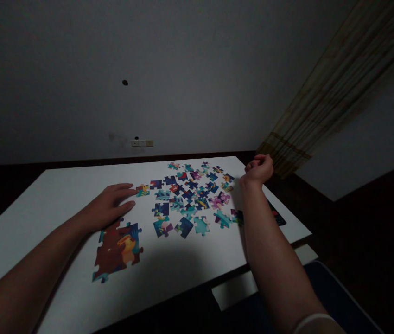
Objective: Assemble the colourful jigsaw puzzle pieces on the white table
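My left hand (108, 206) lies over the left part of the white table with its fingers stretched out and thumb apart. Its fingertips touch a yellow and teal puzzle piece (143, 190). Just below that hand is a joined puzzle section (118, 248), brown with a yellow jug shape, partly covered by the hand and wrist. Several loose puzzle pieces (190, 195) in blue, teal, pink and red spread across the middle. At the right side of the table my right hand (259, 170) is raised at the wrist, fingers curled in, with nothing visible in them.
The white table (197, 273) stands before a grey wall (197, 79) with a socket strip (142, 143). Behind my right forearm lies a dark flat object (276, 214), mostly hidden. A long curtain (308, 111) hangs at the right. The room is dim.
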`<action>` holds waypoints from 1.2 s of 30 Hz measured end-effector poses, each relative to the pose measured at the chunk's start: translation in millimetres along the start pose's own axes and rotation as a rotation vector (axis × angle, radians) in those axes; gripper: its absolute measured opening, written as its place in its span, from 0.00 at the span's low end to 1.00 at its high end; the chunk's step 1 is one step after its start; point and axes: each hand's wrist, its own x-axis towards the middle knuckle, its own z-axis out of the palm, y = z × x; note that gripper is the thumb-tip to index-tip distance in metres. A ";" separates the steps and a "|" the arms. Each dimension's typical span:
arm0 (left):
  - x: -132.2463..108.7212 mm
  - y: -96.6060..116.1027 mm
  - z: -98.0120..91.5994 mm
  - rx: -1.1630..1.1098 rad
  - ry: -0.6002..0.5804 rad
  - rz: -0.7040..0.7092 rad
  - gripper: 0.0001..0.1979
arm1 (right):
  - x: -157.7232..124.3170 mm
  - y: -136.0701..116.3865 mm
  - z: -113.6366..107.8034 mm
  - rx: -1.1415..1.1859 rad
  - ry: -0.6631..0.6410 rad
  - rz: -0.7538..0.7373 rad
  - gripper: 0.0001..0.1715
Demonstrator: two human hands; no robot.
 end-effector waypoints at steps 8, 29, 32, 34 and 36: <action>-0.5 12.0 -3.6 -0.019 -0.024 -0.013 0.38 | 9.8 13.3 -4.4 0.095 -0.014 0.085 0.23; -0.3 29.9 -6.0 -0.072 -0.047 0.002 0.30 | -8.1 15.6 10.7 -0.003 -0.108 0.050 0.18; 0.7 29.7 -5.1 -0.063 -0.047 0.013 0.30 | -15.4 9.9 13.4 -0.035 -0.095 0.060 0.17; 1.3 29.2 -4.3 -0.059 -0.038 0.011 0.29 | -19.8 8.3 14.1 -0.056 -0.133 0.032 0.17; 1.7 28.8 -3.8 -0.057 -0.037 0.008 0.28 | -23.5 8.0 14.5 -0.072 -0.190 -0.010 0.18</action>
